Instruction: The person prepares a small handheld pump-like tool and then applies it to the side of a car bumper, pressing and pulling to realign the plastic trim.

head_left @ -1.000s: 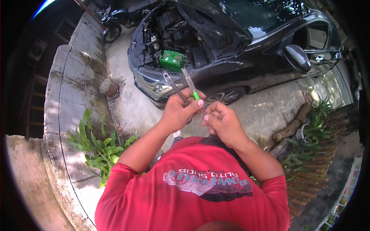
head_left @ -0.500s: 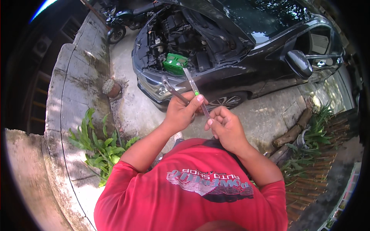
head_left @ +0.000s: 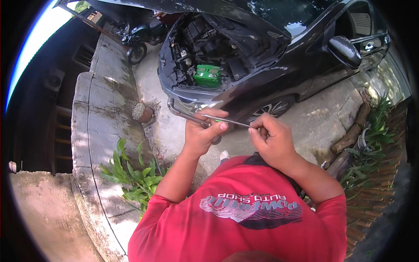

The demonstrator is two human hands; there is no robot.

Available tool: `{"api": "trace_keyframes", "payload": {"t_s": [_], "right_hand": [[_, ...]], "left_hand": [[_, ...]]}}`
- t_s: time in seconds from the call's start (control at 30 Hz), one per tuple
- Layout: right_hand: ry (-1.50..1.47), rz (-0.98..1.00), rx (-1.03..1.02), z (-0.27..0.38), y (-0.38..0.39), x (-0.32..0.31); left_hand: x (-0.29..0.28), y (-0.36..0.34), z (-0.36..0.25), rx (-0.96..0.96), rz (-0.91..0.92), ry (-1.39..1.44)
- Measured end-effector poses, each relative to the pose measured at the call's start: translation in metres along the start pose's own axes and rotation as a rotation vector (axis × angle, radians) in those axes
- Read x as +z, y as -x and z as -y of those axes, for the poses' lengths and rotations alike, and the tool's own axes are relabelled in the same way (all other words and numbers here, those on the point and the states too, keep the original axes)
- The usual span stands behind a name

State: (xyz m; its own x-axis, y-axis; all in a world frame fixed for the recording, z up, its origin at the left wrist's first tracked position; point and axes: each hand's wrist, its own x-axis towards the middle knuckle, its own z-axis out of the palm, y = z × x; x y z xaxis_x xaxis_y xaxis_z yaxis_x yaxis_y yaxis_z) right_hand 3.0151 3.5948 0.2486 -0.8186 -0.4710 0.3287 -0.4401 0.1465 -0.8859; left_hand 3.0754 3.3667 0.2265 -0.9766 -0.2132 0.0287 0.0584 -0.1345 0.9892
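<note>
My left hand (head_left: pixel 197 139) is closed around a grey metal wrench (head_left: pixel 182 113), whose head sticks out beyond the fingers on the left. The same hand also steadies a thin, flat stick (head_left: pixel 235 122) with a small bright green part showing near my thumb. At the stick's other end, my right hand (head_left: pixel 276 140) pinches it between thumb and curled fingers. The stick lies nearly level, almost edge-on, so its exact kind is unclear. Both hands are in front of my red shirt (head_left: pixel 244 196). Beyond them, a green car battery (head_left: pixel 207 76) sits in the engine bay.
A dark car (head_left: pixel 301 74) stands ahead with its hood raised. A motorcycle (head_left: pixel 142 39) is parked at the far left beside a concrete wall (head_left: pixel 104 109). Nearby are a concrete-filled pot (head_left: pixel 143 112), leafy plants (head_left: pixel 135 174) and, at right, logs (head_left: pixel 353 131).
The stick has swung from steeply upright to nearly level, and my right hand has risen with its end. The wrench has tilted flatter. The whole view has shifted slightly.
</note>
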Motion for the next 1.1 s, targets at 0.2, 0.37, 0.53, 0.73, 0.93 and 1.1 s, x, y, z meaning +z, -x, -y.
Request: {"api": "trace_keyframes", "payload": {"t_s": [0.2, 0.37, 0.53, 0.73, 0.93, 1.1], "right_hand": [[-0.047, 0.000, -0.024, -0.001, -0.011, 0.000], [-0.073, -0.013, -0.053, -0.003, -0.015, 0.003], [-0.117, -0.034, -0.082, -0.009, -0.015, 0.009], [-0.143, -0.047, -0.094, -0.010, -0.017, 0.013], [-0.164, -0.016, -0.041, -0.012, -0.015, 0.016], [-0.172, 0.072, 0.058, -0.014, -0.013, 0.017]], "left_hand": [[-0.003, 0.006, -0.001, 0.085, -0.024, 0.033], [-0.005, 0.008, -0.002, 0.090, -0.042, 0.030], [-0.008, 0.008, 0.002, 0.060, -0.029, 0.060], [-0.010, 0.008, -0.001, 0.073, -0.029, 0.028], [-0.009, 0.005, 0.002, 0.189, 0.037, 0.056], [-0.017, 0.005, 0.008, 0.148, 0.034, 0.061]]}}
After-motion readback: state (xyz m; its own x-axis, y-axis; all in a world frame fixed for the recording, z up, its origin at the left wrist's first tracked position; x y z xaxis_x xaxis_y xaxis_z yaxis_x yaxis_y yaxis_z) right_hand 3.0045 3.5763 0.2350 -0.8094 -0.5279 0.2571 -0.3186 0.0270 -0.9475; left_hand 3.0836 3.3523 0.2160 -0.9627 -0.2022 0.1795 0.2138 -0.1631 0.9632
